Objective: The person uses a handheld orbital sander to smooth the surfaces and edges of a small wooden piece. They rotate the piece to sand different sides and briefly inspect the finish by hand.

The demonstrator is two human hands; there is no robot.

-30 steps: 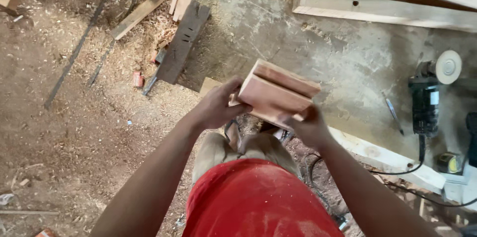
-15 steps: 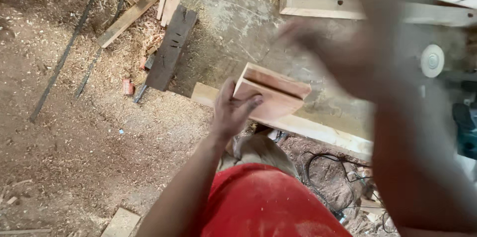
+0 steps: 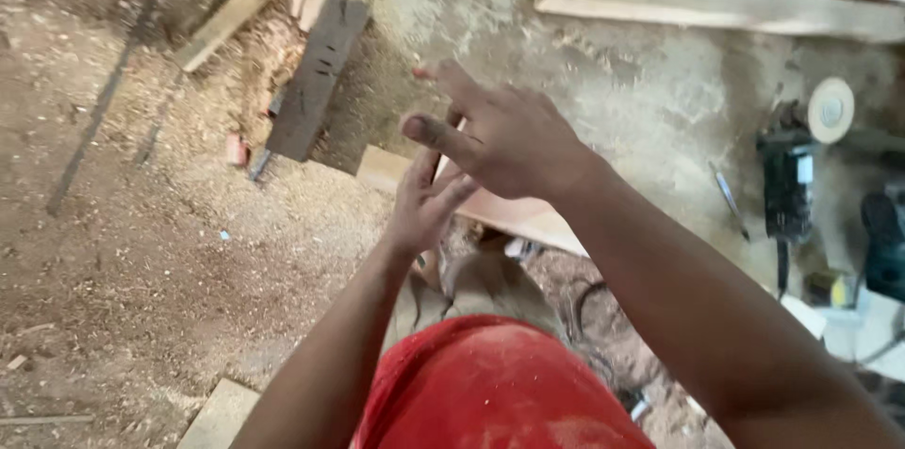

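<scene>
My left hand [image 3: 426, 196] grips the near left side of a small reddish wooden box piece [image 3: 520, 215], held in front of my body over the sawdust-covered floor. My right hand [image 3: 504, 136] hovers above that piece with its fingers spread and nothing in it, and it hides most of the wood. Only the lower edge of the piece shows beneath my right wrist. My red shirt fills the bottom of the view.
A dark plank [image 3: 316, 77] lies on the floor at upper left among wood offcuts [image 3: 231, 11]. Long pale boards [image 3: 716, 1] run across the top right. A power grinder [image 3: 787, 187] with a round disc [image 3: 830, 110] sits at right. A small board [image 3: 220, 414] is at the bottom.
My right hand let go of the wooden piece, swung up close to the camera, and now hovers open over it. My left hand kept hold of the piece.
</scene>
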